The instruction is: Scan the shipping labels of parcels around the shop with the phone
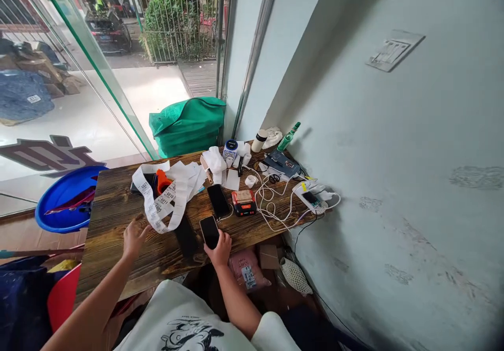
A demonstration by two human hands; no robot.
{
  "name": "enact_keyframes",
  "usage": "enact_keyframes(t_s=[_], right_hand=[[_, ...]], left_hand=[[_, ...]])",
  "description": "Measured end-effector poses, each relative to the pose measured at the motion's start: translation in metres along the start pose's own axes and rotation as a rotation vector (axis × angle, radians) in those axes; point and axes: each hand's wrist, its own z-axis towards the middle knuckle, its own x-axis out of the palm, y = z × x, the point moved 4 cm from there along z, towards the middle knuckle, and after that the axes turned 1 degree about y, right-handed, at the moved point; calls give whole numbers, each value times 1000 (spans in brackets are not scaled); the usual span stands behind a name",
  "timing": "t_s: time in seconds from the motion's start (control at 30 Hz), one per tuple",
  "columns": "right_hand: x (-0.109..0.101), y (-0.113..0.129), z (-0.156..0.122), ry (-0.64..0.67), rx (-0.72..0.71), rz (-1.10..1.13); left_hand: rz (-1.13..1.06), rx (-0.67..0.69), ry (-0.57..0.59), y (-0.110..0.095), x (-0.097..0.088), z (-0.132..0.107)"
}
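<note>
My right hand [220,249] grips a smartphone [209,231] by its right and lower edges, at the front edge of the wooden table [114,196]. The phone's screen is dark. My left hand [134,237] rests on the tabletop with its fingers stretched out and nothing in it. Just beyond it curls a long strip of printed labels [151,212], partly over an orange-handled tool [163,181] whose kind I cannot make out. A second dark-screened phone [218,200] lies behind the held one, beside a red and black device [244,204].
White cables [271,209] tangle toward a power strip [313,196] at the wall. A green bottle [289,136], a white cup with a dark lid [259,141] and paper rolls stand at the back. A blue basin [51,204] is left of the table; a pink parcel [247,272] lies below.
</note>
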Motion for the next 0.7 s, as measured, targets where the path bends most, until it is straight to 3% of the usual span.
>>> enact_keyframes(t_s=[0.23,0.33,0.4,0.47,0.6,0.7], right_hand=[[11,0,5,-135,-12,-10],[15,2,2,-178,-5,-18],[15,0,0,-183,-31,-18],[10,-3,-3,-169,-95,-4],[-11,-10,-13,-61,-325,44],[-23,-10,-23,56,-496,75]], left_hand=[[172,-380,-6,134,15,-103],[340,-345,46,166,29,-121],[400,-309,44,176,39,-120],[374,-369,-35,176,48,-112],[282,-571,-259,158,67,-97],[294,-626,-376,140,77,-93]])
